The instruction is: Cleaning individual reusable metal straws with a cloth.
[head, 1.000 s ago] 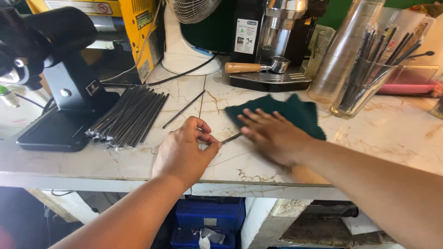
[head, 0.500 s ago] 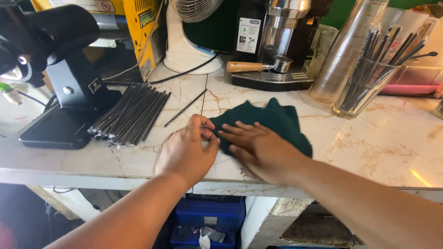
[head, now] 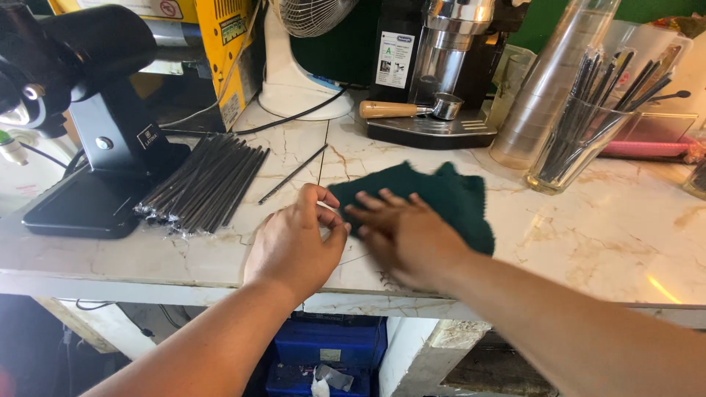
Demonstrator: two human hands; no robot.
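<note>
Two hands meet at near worktop [head: 603, 242] edge. Left hand [head: 294, 246] fingers curled, tips pinched; held thing, if any, hidden. Right hand [head: 408, 239] flat, fingers spread, pressing green cloth [head: 448, 195]. Cloth runs toward 1 o'clock from right hand; right hand nearer.

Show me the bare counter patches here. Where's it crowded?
Bare marble: right front, between the green cloth and the straw glass; also a strip between the wrapped straw bundle and the left hand. Crowded: the back row around the coffee machine and the black stand on the left.
</note>
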